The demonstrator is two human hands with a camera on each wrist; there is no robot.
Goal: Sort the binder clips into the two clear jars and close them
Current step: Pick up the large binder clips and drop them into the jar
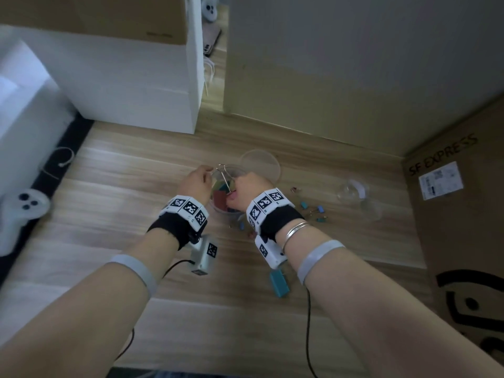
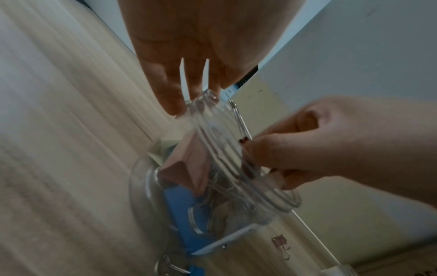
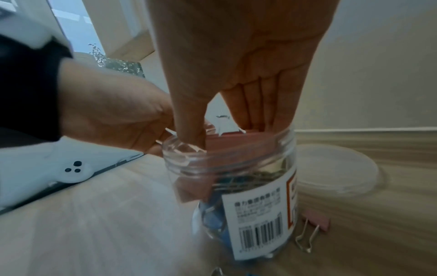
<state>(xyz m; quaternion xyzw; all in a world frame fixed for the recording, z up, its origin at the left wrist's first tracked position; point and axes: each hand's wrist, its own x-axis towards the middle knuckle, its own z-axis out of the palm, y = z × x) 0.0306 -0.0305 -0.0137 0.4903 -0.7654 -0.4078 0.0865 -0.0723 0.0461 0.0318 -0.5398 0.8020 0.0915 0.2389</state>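
The clear jar (image 3: 227, 168) stands on the wooden floor (image 1: 109, 186) between both hands. The left hand (image 1: 195, 184) grips its rim with the fingertips. The right hand (image 1: 246, 192) pinches a pink binder clip (image 3: 238, 139) in its open mouth. Blue clips (image 3: 212, 214) lie inside, and a white barcode label (image 3: 255, 214) wraps the jar.

cardboard box (image 1: 463, 241), white controller (image 1: 24, 205), wooden surface (image 1: 109, 186)

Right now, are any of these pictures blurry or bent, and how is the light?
Head view: dim, bluish; the wide lens skews the cardboard box. Left wrist view: motion smear streaks the floor and softens the jar. Right wrist view: sharpest, the label barcode shows its bars.
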